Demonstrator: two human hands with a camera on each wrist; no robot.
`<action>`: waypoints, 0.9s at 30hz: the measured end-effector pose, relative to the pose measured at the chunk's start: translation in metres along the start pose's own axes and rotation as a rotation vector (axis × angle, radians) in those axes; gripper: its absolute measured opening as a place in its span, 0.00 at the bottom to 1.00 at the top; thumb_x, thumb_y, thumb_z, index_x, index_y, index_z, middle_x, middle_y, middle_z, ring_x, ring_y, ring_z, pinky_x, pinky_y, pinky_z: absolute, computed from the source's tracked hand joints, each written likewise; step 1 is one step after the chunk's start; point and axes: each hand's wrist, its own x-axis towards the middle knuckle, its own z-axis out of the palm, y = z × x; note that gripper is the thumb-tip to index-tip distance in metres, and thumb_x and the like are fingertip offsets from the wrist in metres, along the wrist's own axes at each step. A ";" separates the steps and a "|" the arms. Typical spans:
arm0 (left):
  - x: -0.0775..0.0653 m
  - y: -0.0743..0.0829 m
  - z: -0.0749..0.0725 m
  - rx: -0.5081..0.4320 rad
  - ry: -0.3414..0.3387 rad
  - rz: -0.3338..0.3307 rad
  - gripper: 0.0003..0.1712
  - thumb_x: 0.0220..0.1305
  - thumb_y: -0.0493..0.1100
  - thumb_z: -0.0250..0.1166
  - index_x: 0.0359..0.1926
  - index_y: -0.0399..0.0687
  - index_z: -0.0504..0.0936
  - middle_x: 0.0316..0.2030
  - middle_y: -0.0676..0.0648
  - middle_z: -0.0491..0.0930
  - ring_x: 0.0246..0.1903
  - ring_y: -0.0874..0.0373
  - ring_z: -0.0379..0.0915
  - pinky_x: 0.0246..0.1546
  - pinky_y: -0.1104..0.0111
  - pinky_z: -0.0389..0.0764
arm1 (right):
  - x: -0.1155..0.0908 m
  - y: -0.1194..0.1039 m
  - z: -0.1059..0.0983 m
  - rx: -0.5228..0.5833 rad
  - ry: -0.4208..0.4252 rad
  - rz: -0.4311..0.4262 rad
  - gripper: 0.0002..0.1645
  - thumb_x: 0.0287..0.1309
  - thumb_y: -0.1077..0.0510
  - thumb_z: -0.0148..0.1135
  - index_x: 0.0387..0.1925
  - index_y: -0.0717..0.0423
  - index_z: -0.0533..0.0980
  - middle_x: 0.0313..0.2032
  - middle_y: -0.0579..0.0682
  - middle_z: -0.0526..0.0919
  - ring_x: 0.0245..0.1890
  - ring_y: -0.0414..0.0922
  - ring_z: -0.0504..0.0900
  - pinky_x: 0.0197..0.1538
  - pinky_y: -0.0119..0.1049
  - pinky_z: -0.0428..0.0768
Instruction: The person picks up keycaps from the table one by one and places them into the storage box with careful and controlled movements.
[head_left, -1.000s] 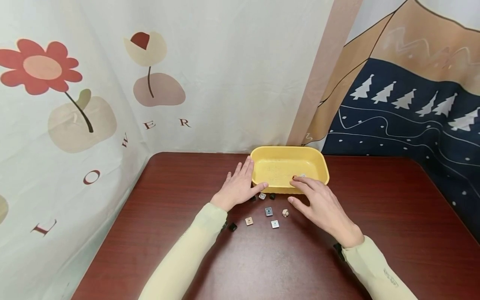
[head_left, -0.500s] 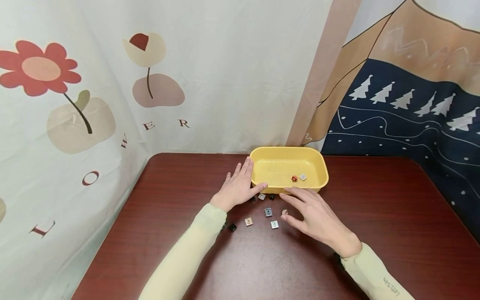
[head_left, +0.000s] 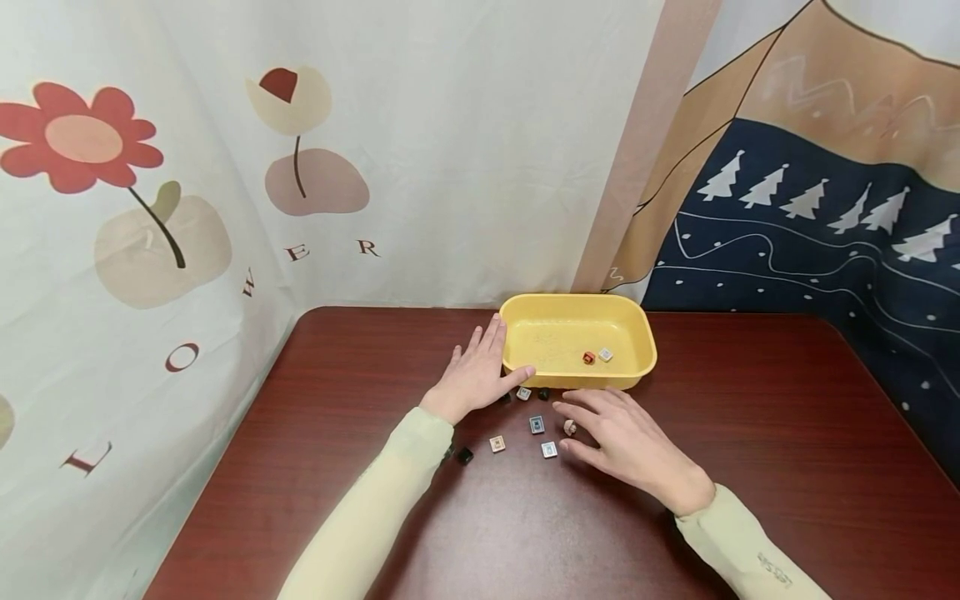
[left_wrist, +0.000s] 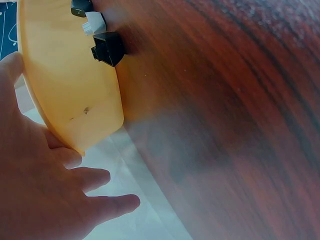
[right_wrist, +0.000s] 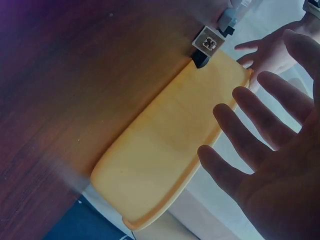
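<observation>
A yellow plastic basin (head_left: 551, 333) stands at the back of the table, with a red keycap (head_left: 588, 357) and a white keycap (head_left: 605, 355) on its floor. My left hand (head_left: 472, 379) rests against the basin's left end, fingers straight, thumb on the front rim. Over the table just in front of the basin, my right hand (head_left: 637, 442) hovers with fingers apart and holds nothing. Its thumb and index finger lie on either side of a small beige keycap (head_left: 570, 427). Left of it are a blue-grey keycap (head_left: 537, 425) and another white keycap (head_left: 549, 450).
Further keycaps lie on the dark red table (head_left: 525, 533): an orange-beige keycap (head_left: 497, 444) and a black keycap (head_left: 465, 456). Against the basin's front wall sit a white keycap (head_left: 523, 393) and a black keycap (head_left: 543, 393). A printed curtain (head_left: 450, 167) hangs behind the table.
My right hand has withdrawn from above the basin toward me and slightly left, to the beige keycap. The red and white keycaps in the basin are now uncovered. My left hand stays put.
</observation>
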 end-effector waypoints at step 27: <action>-0.001 0.000 -0.001 0.013 -0.001 0.000 0.58 0.72 0.76 0.49 0.83 0.42 0.42 0.83 0.45 0.38 0.80 0.40 0.43 0.72 0.37 0.55 | 0.009 0.000 0.016 -0.031 -0.081 -0.017 0.13 0.56 0.60 0.78 0.43 0.53 0.87 0.40 0.46 0.85 0.38 0.44 0.85 0.42 0.43 0.83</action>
